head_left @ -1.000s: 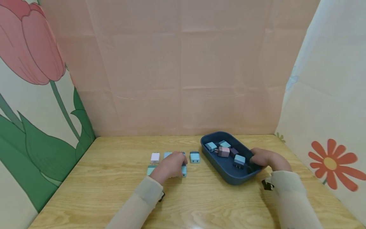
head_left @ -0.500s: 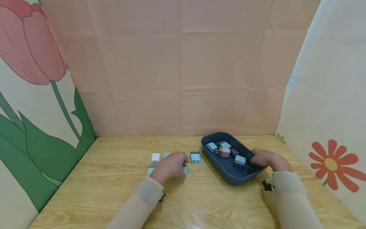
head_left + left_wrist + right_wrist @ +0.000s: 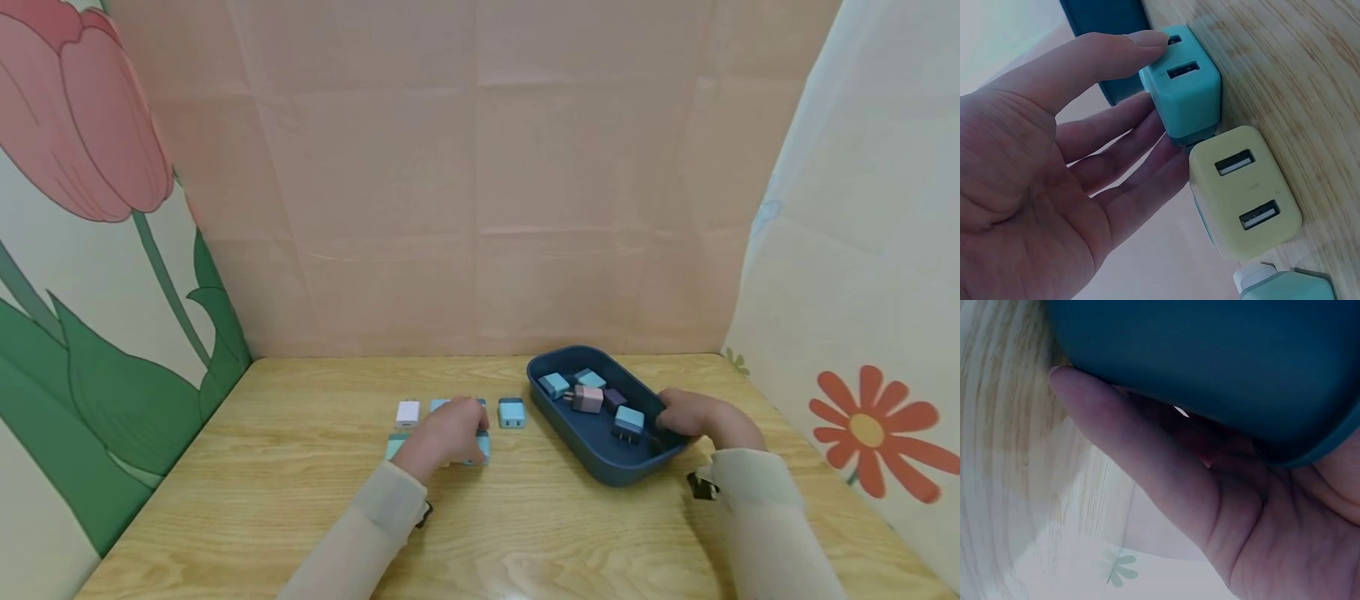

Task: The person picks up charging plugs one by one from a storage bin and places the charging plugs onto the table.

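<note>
My left hand [image 3: 448,433] reaches over a group of plug chargers on the table. Its thumb and fingers pinch a teal USB charger [image 3: 1188,94], which stands on the wood with two ports showing. Close beside that one is a cream-yellow charger [image 3: 1244,194], hidden by my hand in the head view. My right hand [image 3: 684,412] grips the near right rim of a dark blue tray [image 3: 573,437], thumb inside and fingers along the outer wall. Inside the tray lie a pink charger [image 3: 587,398], a purple one [image 3: 613,399] and several blue ones.
A white charger [image 3: 407,414] and a green charger [image 3: 396,447] sit left of my left hand. A light blue charger [image 3: 512,412] stands between that hand and the tray. A pink sheet [image 3: 480,208] hangs behind the wooden table [image 3: 262,467].
The teal charger at my left fingertips has shifted slightly. Both hands and the tray stay almost where they were.
</note>
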`<state>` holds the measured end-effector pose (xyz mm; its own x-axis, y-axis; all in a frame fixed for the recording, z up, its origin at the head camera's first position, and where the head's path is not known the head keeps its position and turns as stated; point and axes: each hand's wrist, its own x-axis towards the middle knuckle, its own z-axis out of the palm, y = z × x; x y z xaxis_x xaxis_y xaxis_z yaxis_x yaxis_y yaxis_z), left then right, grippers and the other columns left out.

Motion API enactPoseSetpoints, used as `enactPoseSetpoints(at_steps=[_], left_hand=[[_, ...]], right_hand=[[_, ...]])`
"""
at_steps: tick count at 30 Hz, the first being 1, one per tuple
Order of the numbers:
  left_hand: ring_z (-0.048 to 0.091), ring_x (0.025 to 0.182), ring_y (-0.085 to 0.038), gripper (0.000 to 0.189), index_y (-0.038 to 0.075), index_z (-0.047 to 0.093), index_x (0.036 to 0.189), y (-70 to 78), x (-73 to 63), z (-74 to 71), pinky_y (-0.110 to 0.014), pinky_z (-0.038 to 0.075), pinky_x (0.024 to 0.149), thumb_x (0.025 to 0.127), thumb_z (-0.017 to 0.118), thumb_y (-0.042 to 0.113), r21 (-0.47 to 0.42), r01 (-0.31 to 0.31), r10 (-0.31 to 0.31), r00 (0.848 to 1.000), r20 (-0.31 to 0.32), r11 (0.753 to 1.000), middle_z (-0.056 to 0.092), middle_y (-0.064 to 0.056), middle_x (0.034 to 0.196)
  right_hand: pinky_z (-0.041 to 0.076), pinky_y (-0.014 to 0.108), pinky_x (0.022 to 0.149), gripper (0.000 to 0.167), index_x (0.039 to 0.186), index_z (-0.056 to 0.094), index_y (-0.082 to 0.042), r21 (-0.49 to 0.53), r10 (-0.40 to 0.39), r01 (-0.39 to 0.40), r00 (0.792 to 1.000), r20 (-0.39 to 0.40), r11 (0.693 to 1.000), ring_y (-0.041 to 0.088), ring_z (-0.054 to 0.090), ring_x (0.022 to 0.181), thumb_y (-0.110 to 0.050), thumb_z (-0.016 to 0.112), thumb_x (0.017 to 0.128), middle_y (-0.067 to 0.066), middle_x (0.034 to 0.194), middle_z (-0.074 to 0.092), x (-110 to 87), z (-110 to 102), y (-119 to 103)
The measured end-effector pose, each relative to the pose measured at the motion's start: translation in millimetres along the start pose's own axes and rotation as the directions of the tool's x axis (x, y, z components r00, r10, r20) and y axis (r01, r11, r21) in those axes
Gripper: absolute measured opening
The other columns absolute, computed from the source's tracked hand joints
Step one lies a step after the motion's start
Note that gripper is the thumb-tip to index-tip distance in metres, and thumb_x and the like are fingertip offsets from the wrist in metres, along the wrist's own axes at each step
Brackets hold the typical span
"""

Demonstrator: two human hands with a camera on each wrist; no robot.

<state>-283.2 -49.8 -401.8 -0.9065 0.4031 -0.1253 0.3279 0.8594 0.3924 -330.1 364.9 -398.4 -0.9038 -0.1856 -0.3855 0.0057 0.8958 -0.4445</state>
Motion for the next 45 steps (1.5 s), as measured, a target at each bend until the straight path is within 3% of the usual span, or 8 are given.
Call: enactPoseSetpoints(at_steps=[11,30,38,45], left_hand=[[0.066,0.099,-0.013,0.046,0.009,0.078,0.127,-0.6,0.9,0.4,-0.035,0.062,0.094,0.086,0.095,0.020,0.001,0.016,-0.016,1.000,0.005,1.000,0.077,-0.003,0.124],[0.071,0.115,-0.018,0.050,0.009,0.077,0.133,2.6,-4.2,-5.4,-0.038,0.062,0.102,0.088,0.093,0.023,0.015,0.007,-0.007,1.000,-0.007,1.000,0.076,-0.004,0.132],[0.071,0.119,-0.022,0.049,0.009,0.074,0.136,-2.6,-7.1,-15.5,-0.045,0.061,0.105,0.092,0.089,0.025,-0.079,0.025,-0.027,0.999,-0.022,0.997,0.075,-0.006,0.135],[0.072,0.122,-0.025,0.044,0.008,0.074,0.135,-8.2,-6.6,-20.8,-0.047,0.061,0.106,0.098,0.082,0.031,-0.083,0.005,-0.010,0.998,-0.056,0.997,0.075,-0.008,0.138]], right_hand=[[0.051,0.044,0.089,0.040,0.130,0.059,0.008,-0.008,-0.003,0.003,1.000,-0.004,1.000,0.032,0.061,0.100,-0.011,0.059,0.095,0.017,0.111,0.064,-0.6,-0.9,0.4],[0.052,0.047,0.090,0.039,0.131,0.059,0.008,-0.007,0.009,-0.009,1.000,-0.001,1.000,0.033,0.061,0.100,-0.012,0.059,0.097,0.018,0.113,0.064,-0.3,0.4,1.1],[0.052,0.044,0.088,0.038,0.129,0.059,0.007,-0.011,0.008,-0.008,1.000,-0.003,1.000,0.031,0.061,0.099,-0.011,0.059,0.096,0.016,0.110,0.065,-1.1,-0.6,-0.8],[0.051,0.042,0.086,0.037,0.127,0.060,0.008,-0.010,-0.003,0.003,1.000,0.002,1.000,0.030,0.061,0.096,-0.010,0.059,0.095,0.014,0.107,0.065,-0.9,-0.4,-0.7]])
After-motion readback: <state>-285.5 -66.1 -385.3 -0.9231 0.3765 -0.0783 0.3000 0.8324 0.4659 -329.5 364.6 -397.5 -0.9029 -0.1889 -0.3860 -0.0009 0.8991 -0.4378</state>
